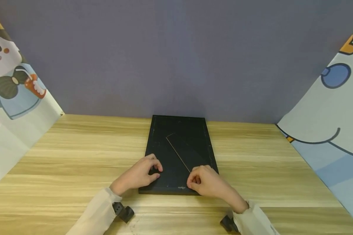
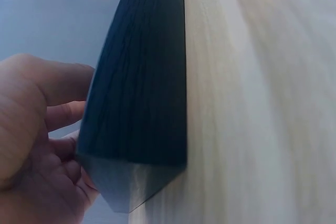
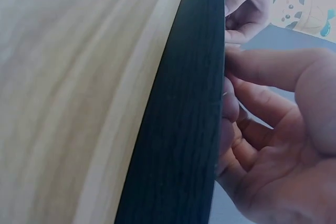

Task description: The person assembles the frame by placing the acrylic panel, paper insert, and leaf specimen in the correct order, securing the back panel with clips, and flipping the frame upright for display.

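On the table lies a flat black board (image 1: 179,153), longer than wide, with a dark wood-grain front edge (image 2: 142,77). A thin bent wire (image 1: 177,154) slants across it, its short bent end pointing to the right at the far side. My right hand (image 1: 207,181) is at the board's near right corner and pinches the wire's near end between thumb and fingertips; the wrist view hides the wire behind the board's edge (image 3: 173,114). At the near left part of the board rests my left hand (image 1: 142,171), fingers loosely bent, thumb apart from them, nothing between them.
The wood-grain table (image 1: 76,163) runs out on both sides of the board. A grey-purple wall (image 1: 176,58) stands behind, with cartoon-printed panels at left (image 1: 14,78) and right (image 1: 326,107). A black wrist camera (image 1: 123,212) sits at the left sleeve, another camera (image 1: 227,223) at the right.
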`<action>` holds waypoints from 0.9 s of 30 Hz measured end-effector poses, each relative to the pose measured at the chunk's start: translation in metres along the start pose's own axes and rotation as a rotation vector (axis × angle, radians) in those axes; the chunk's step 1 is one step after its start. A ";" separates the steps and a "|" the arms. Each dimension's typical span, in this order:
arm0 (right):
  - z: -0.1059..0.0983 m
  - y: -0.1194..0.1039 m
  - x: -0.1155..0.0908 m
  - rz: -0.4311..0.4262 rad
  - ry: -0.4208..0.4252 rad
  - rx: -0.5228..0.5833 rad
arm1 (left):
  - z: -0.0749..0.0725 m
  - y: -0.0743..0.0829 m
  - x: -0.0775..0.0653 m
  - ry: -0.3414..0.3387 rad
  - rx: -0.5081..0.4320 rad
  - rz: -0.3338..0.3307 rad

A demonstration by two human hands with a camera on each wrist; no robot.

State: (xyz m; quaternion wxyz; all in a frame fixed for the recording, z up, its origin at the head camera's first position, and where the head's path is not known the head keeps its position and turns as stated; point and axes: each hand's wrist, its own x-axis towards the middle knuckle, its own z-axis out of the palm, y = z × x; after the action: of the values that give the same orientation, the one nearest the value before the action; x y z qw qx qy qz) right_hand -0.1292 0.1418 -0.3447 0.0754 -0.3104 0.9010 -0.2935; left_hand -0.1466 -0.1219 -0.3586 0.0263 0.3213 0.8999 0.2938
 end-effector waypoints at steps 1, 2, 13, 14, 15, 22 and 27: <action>0.000 0.000 0.000 0.005 0.001 -0.008 | 0.000 0.000 0.000 -0.001 -0.003 0.003; 0.001 -0.001 0.001 0.011 0.001 -0.014 | 0.000 -0.001 0.000 -0.003 -0.005 0.006; 0.002 -0.003 0.002 0.038 0.010 -0.032 | 0.001 -0.004 0.003 -0.014 -0.036 0.021; 0.002 -0.003 0.002 0.038 0.015 -0.036 | 0.001 -0.004 0.003 -0.015 -0.037 0.021; 0.003 -0.003 0.002 0.036 0.019 -0.039 | 0.001 -0.004 0.003 -0.016 -0.037 0.020; 0.003 -0.006 0.004 0.060 0.031 -0.055 | 0.000 -0.005 0.004 -0.005 -0.045 0.025; 0.004 -0.008 0.004 0.081 0.029 -0.063 | 0.001 -0.005 0.004 -0.015 -0.055 0.017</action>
State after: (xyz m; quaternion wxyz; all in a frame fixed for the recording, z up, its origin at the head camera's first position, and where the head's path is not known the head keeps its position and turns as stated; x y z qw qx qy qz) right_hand -0.1272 0.1324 -0.3437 0.0641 -0.2716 0.9227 -0.2660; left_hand -0.1520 -0.1225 -0.3613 0.0393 0.3303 0.8885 0.3161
